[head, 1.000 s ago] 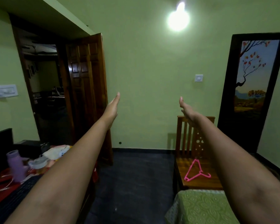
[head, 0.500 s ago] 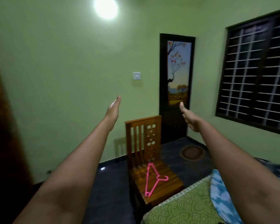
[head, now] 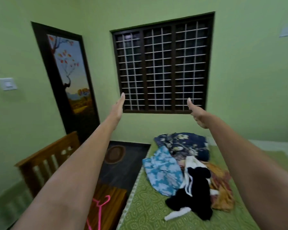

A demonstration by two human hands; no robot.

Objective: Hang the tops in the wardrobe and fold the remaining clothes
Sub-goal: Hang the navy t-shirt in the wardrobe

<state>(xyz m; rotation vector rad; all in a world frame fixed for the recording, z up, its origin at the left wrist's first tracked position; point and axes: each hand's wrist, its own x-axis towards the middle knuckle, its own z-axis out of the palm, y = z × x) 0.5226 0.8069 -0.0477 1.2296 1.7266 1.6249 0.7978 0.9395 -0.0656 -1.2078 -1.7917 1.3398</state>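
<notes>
Both my arms stretch straight out in front of me. My left hand [head: 118, 107] is flat with straight fingers and holds nothing. My right hand [head: 197, 114] is also empty, thumb up. Below them, a pile of clothes lies on the green bed [head: 148, 205]: a black and white garment [head: 194, 193], a blue and white patterned one [head: 163, 171], a dark blue floral one [head: 183, 145] and an orange patterned one [head: 221, 185]. A pink hanger [head: 99, 210] lies on the wooden chair [head: 45, 161] at the lower left. No wardrobe is in view.
A barred window [head: 161, 67] fills the wall ahead. A dark door with a painted tree scene [head: 68, 77] stands left of it. A round mat [head: 114, 154] lies on the dark floor between chair and bed. A wall switch [head: 7, 83] is at far left.
My view has swung to the right, from the open door and chair to the window and bed. The clothes pile came into view. Both hands stay outstretched and empty.
</notes>
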